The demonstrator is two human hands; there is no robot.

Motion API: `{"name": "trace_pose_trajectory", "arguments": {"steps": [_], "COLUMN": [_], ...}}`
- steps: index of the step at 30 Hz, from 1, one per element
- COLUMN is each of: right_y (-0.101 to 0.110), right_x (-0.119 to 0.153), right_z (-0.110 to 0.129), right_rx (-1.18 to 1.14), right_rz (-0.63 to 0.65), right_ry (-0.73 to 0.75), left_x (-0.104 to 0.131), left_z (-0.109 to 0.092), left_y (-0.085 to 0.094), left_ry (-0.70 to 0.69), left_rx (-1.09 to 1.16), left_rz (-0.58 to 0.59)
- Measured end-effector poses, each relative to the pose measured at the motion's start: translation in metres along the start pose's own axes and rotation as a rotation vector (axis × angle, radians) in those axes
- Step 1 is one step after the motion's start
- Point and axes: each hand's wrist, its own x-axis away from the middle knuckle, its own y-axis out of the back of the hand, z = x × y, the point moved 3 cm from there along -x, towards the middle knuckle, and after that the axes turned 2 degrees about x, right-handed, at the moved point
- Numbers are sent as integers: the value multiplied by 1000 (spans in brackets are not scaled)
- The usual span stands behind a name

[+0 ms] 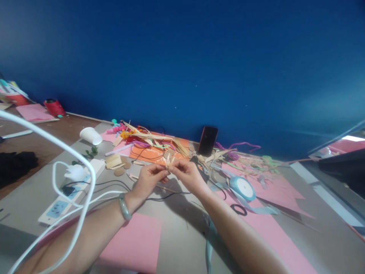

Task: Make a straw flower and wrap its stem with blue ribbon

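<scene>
Straw bunch (168, 160) had its lower end hidden behind the fingers, so how it was bound, if at all, could not be told. What showed was small, pale and yellowish, with thin pointed tips spreading upward; blur softened its finer detail. It was above the middle of the grey table (182, 236), between the two hands. The left hand (152, 177) and the right hand (185, 173) both had thumb and fingers pinched narrow on it, their fingertips nearly meeting.

A white cable (91, 182) crossed in front of the left forearm and covered part of the power strip (58, 209). The forearm, with a pale green bangle (124, 207) at its wrist, hid part of a pink sheet (142, 238). Dark items behind the right wrist were hard to make out. Beyond the hands, straw strips (151, 135) overlapped in a tangled heap on orange paper (146, 153), and a dark phone (208, 140) leaned against the blue wall (182, 68). A ribbon roll (243, 188) lay right of the right hand, near a black ring (238, 209).
</scene>
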Motion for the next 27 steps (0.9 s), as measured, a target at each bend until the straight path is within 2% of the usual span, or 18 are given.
{"name": "trace_pose_trajectory", "arguments": {"steps": [12, 18, 27], "right_y": [0, -1, -1], "right_x": [0, -1, 0], "right_z": [-3, -6, -5], "right_rx": [-69, -88, -106], "right_rz": [-48, -31, -11], "right_ry": [-4, -24, -41], "left_x": [2, 3, 2], "left_z": [0, -3, 3], "left_y": [0, -1, 2], "left_ry": [-16, -6, -25], "left_rx": [-73, -85, -103], "left_rz": [-23, -7, 15]}}
